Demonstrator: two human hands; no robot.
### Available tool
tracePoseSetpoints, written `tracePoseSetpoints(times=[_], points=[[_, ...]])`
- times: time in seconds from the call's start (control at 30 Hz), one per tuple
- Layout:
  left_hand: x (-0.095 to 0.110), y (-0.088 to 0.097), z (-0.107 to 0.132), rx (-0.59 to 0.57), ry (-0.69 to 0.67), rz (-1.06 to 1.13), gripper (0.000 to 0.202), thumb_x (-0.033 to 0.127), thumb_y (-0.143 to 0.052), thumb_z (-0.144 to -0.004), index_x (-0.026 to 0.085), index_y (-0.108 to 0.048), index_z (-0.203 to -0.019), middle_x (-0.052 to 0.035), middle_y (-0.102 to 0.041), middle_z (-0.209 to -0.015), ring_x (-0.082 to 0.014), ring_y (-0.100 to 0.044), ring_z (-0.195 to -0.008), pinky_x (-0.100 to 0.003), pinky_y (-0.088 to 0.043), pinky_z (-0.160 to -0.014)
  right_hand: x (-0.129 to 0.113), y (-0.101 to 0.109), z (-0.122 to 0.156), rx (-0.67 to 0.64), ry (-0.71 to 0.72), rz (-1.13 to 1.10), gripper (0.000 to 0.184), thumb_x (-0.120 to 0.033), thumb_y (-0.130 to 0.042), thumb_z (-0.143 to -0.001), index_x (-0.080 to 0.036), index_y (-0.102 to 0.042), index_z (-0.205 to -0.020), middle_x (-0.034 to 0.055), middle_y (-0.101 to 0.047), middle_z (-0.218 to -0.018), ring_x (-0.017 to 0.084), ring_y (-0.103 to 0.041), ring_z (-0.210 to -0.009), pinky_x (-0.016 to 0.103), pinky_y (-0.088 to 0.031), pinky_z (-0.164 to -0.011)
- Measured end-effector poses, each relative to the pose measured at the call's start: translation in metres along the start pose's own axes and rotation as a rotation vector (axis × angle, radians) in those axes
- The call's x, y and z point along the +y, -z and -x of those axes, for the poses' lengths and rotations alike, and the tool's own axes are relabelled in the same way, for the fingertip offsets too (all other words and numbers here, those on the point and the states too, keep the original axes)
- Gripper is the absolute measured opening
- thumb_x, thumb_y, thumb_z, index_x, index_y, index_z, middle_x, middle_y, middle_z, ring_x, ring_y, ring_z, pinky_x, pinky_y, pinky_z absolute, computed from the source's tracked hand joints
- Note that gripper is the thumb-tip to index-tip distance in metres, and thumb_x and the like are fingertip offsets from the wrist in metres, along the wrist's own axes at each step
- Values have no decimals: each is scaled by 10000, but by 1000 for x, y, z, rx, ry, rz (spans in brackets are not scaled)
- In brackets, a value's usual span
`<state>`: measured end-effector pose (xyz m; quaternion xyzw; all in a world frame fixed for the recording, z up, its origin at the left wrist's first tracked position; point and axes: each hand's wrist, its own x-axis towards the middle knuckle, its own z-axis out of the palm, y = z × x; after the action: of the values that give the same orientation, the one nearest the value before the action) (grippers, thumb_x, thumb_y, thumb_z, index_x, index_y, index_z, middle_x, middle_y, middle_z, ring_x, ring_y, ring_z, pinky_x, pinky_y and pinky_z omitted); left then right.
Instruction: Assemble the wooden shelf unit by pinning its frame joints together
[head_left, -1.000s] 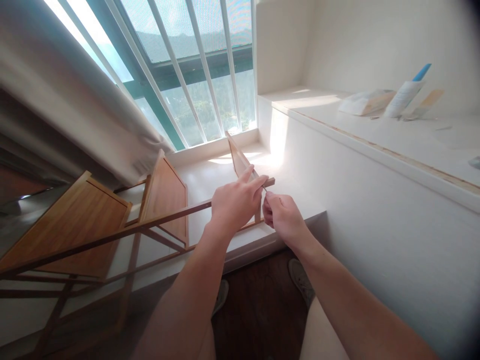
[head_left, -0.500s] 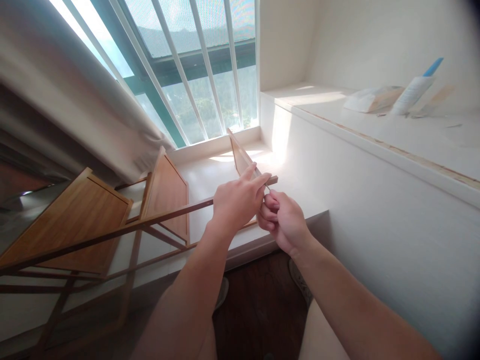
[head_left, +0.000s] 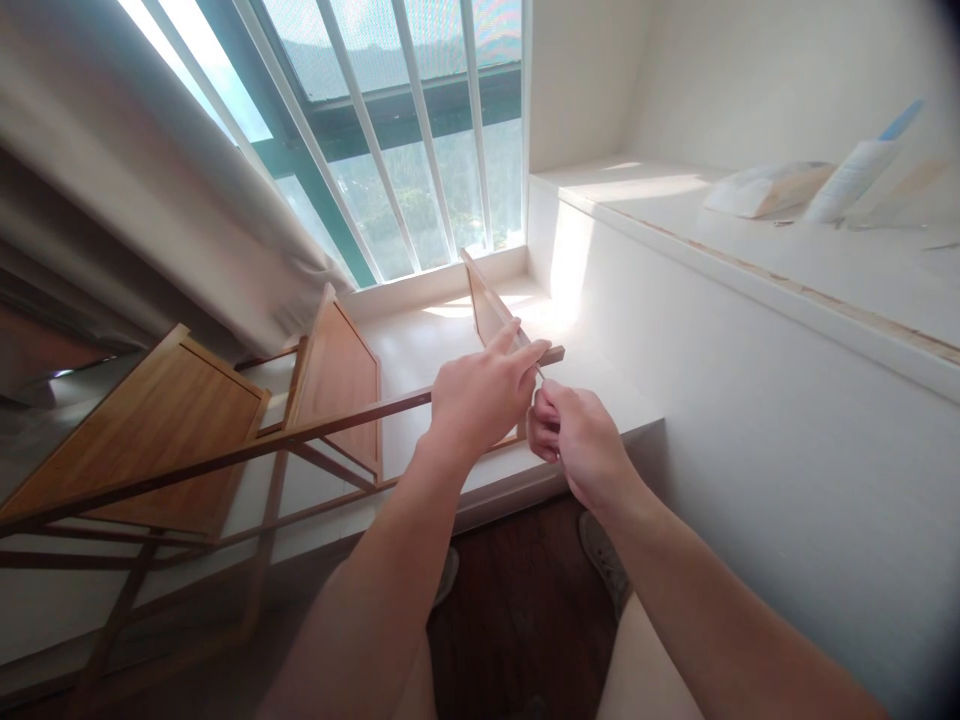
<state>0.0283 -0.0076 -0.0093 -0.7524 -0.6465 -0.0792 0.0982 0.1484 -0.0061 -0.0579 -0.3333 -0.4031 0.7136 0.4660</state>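
A wooden shelf rack lies on its side, its long brown rail (head_left: 360, 412) running to my hands. My left hand (head_left: 484, 395) is closed over the rail close to its end, fingers lying across the corner by the last shelf panel (head_left: 487, 305). Just to the right, my right hand (head_left: 581, 435) is closed in a pinch on a thin metal rod (head_left: 539, 372). The rod's tip points up to the rail beneath my left fingers; where it meets the wood is hidden. Two more wooden panels, a middle one (head_left: 341, 385) and a left one (head_left: 150, 435), stand within the frame.
The rack lies along a white window ledge (head_left: 405, 350) below a barred window (head_left: 427, 170). A grey curtain (head_left: 150, 180) hangs at left. On the raised white shelf (head_left: 675, 205) at right are a white tube with a blue tip (head_left: 855, 180) and a plastic packet (head_left: 765, 190).
My right hand has turned slightly and moved a little right, its fingers drawn a bit away from the left hand. The left hand keeps its place on the rail. The whole view has shifted slightly.
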Motion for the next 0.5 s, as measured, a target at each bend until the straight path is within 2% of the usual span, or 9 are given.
tracePoseSetpoints(times=[0.1, 0.23, 0.37, 0.5], points=[[0, -1, 0, -3, 0, -3, 412, 384, -364, -1002, 462, -541, -1366, 46, -394, -1579, -248, -706, -865, -394, -536, -660, 2, 0, 0, 26, 26, 67, 400, -331, -469, -910, -236, -276, -572, -92, -216, -479, 68, -202, -411, 226, -167, -391], [0, -2, 1, 6, 4, 0, 408, 397, -345, -1008, 466, -543, -1359, 58, -381, -1586, -240, -703, -863, -386, -532, -659, 5, 11, -8, 13, 53, 214, 408, -382, -464, -932, -236, -307, -584, -82, -272, -470, 72, -236, -403, 234, -182, -391], [2, 0, 1, 1, 5, 1, 410, 393, -346, -1006, 480, -535, -1359, 66, -382, -1584, -253, -700, -881, -394, -530, -664, 2, 25, -13, -25, 87, 432, 448, -444, -440, -958, -231, -340, -576, -56, -341, -461, 87, -290, -416, 253, -215, -408], [3, 2, 1, -28, 21, 49, 408, 391, -341, -1008, 480, -538, -1354, 67, -369, -1590, -266, -684, -949, -415, -524, -728, -4, 32, -12, 2, 201, 715, 498, -470, -411, -981, -215, -392, -554, -26, -412, -482, 107, -373, -460, 270, -269, -465]])
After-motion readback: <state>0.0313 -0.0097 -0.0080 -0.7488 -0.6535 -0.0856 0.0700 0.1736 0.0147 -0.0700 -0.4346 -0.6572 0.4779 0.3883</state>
